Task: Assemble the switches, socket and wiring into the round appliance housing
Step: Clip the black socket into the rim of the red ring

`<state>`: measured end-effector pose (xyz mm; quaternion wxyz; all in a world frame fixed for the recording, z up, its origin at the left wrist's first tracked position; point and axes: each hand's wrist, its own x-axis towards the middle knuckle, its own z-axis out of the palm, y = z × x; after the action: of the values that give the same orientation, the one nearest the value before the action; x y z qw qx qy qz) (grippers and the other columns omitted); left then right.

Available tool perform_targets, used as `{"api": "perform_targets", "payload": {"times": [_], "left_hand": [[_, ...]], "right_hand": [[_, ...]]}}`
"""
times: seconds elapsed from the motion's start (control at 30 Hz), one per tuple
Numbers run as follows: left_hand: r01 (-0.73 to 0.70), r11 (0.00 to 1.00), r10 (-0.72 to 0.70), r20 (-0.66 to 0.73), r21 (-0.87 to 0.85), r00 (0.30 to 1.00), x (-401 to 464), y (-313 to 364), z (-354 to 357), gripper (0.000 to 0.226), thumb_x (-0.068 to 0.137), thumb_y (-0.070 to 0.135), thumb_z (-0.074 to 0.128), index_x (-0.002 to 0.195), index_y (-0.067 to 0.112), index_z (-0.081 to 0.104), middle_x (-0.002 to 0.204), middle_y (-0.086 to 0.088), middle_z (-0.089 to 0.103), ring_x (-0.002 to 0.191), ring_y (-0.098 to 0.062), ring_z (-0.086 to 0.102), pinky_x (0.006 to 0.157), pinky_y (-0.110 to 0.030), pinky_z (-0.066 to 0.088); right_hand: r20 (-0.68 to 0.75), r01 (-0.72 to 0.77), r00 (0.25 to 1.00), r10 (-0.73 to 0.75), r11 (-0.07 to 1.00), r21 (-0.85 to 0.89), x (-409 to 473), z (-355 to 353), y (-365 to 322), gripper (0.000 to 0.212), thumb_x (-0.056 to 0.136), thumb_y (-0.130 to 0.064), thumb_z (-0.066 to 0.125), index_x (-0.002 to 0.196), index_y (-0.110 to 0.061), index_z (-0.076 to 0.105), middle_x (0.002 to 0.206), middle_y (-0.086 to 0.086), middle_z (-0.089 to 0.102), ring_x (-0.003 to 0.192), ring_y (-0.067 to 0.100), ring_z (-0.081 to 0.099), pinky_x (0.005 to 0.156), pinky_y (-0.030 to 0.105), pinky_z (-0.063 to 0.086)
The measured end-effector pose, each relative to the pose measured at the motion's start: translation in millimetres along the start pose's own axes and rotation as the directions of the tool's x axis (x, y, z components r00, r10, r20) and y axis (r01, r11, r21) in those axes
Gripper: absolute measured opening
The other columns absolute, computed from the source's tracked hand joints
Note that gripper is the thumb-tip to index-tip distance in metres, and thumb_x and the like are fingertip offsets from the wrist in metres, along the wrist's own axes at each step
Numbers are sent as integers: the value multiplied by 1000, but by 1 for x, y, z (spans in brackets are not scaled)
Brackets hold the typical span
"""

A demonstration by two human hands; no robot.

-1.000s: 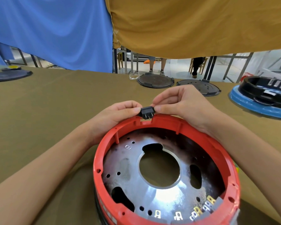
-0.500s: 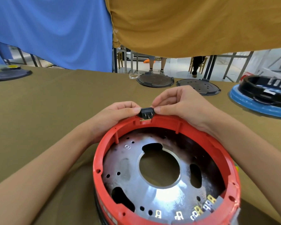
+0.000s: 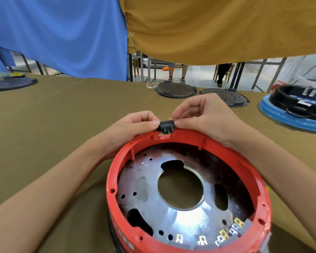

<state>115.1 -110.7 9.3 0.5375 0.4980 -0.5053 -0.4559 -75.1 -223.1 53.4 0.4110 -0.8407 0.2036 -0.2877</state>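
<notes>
Head view: both my hands meet at the far rim of the red round housing, which sits on the olive-brown tablecloth directly in front of me. My left hand and my right hand pinch a small black socket between their fingertips, the left thumb on its left end, the right thumb and forefinger on its right end. The socket sits at a rectangular notch in the housing's far wall, its metal pins facing toward me; whether it is fully seated there I cannot tell. Both forearms run in from the lower corners of the frame, flanking the housing on either side.

Inside the housing lies a shiny metal plate with a large round hole in its middle and several smaller cutouts. A row of brass terminals stands along the plate's near edge.

Farther back on the table rest two dark round lids, side by side, and at the far right a black ring on a blue base. Another dark lid lies at the far left. Blue and mustard cloths hang behind the table.
</notes>
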Motion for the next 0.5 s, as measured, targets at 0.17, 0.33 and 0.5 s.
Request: {"api": "perform_targets", "payload": {"times": [0.17, 0.33, 0.5], "left_hand": [[18, 998, -17, 12, -54, 1000, 2, -2, -1, 7, 88, 22, 63, 83, 16, 62, 89, -11, 64, 71, -17, 60, 69, -25, 51], [41, 997, -38, 43, -68, 998, 3, -3, -2, 7, 88, 22, 64, 82, 18, 65, 90, -10, 68, 73, -16, 64, 70, -25, 55], [48, 998, -45, 69, -31, 997, 0, 1, -5, 4, 88, 22, 64, 85, 20, 65, 101, -18, 62, 82, -23, 61, 79, -31, 52]], "right_hand": [[-12, 49, 999, -50, 998, -42, 0, 1, 0, 15, 79, 2, 78, 89, -10, 78, 83, 1, 77, 78, 7, 72, 76, 15, 54], [-14, 98, 995, -100, 991, -96, -1, 3, -2, 15, 83, 2, 74, 90, -10, 79, 85, -2, 77, 75, 2, 70, 74, 11, 52], [-30, 130, 990, -138, 972, -194, -2, 5, -4, 20, 86, -1, 72, 88, -20, 79, 85, -8, 76, 76, 2, 70, 78, 17, 55]]}}
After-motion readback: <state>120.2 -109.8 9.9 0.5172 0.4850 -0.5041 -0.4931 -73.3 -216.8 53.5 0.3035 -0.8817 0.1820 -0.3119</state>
